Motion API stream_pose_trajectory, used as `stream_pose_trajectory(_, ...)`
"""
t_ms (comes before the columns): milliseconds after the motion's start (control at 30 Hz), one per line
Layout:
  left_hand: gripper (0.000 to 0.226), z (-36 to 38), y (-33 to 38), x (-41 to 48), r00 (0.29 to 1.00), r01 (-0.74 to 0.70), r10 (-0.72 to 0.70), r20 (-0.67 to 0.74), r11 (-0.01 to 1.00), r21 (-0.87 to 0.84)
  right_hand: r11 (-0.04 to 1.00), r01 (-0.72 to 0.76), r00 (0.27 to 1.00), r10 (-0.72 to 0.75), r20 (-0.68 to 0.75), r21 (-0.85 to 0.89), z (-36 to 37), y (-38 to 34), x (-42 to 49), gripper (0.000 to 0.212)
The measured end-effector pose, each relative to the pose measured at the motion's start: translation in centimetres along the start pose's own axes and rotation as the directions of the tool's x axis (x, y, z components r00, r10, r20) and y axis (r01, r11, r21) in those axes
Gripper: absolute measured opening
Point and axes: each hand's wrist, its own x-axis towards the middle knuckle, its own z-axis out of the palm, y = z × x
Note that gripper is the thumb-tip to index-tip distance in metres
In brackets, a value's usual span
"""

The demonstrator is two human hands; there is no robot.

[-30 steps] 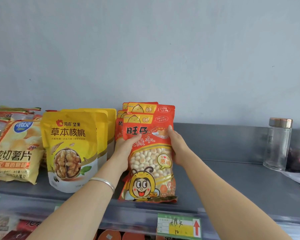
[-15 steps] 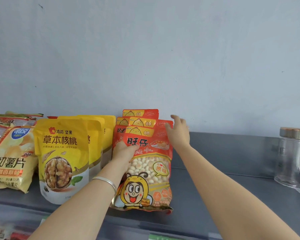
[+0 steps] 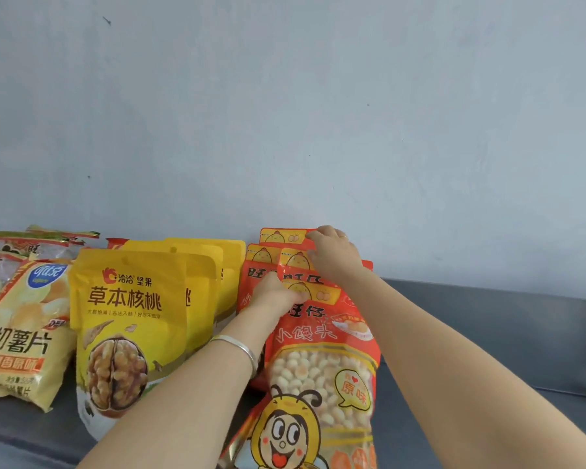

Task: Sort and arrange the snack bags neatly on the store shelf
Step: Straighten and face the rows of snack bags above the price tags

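While left hand (image 3: 278,296) and right hand (image 3: 332,255) pinch their tops, red bee-printed snack bags (image 3: 322,367), upright.

The grey shelf (image 3: 494,336) lies bare at the right of the frame. At the centre red snack bags (image 3: 322,367) block it. The yellow walnut bags (image 3: 126,316) and a potato chip bag (image 3: 21,333) crowd the left, and the wall (image 3: 285,113) closes behind.

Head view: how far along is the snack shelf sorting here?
Done: yellow walnut bags stand filed in a row. In hand: left hand rests on the front red bag, right hand curls over the rear red bags. To do: red tops sit staggered, and the chip bag leans.
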Motion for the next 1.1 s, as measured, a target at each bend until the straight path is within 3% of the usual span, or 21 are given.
stream_pose_trajectory(67,0.077,0.1,-0.3,0.7,0.999,0.030,-0.027,-0.027,0.996,0.081,0.999,0.002,1.000,-0.003,-0.008,-0.053,0.2,-0.1,1.0,0.042)
stream_pose_trajectory(167,0.081,0.2,-0.3,0.6,0.990,0.082,-0.026,-0.138,0.903,0.421,0.992,-0.012,1.000,0.011,-0.010,-0.128,0.7,-0.4,2.7,0.042)
stream_pose_trajectory(400,0.087,0.9,-2.0,1.9,0.998,0.026,-0.003,-0.070,0.940,0.340,0.976,-0.051,0.990,0.077,0.117,-0.210,2.2,-1.4,4.9,0.044)
stream_pose_trajectory(600,0.087,1.0,-2.4,1.7,0.997,-0.004,0.033,-0.067,0.921,0.389,0.962,-0.096,0.971,0.147,0.188,-0.255,1.6,-1.8,5.3,0.047)
stream_pose_trajectory(800,0.084,1.0,-2.4,1.6,0.998,-0.006,0.035,-0.060,0.905,0.426,0.980,-0.161,0.978,0.174,0.119,-0.114,2.9,-1.6,4.9,0.066)
stream_pose_trajectory(933,0.080,0.9,-2.1,1.2,0.997,-0.020,0.049,-0.055,0.901,0.433,0.978,-0.176,0.966,0.194,0.174,-0.110,2.8,-1.4,4.8,0.043)
stream_pose_trajectory(1100,0.080,2.0,-1.4,0.7,0.997,-0.065,0.078,-0.019,0.925,0.373,0.985,-0.082,0.992,0.096,0.087,-0.151,2.3,-0.5,3.7,0.021)
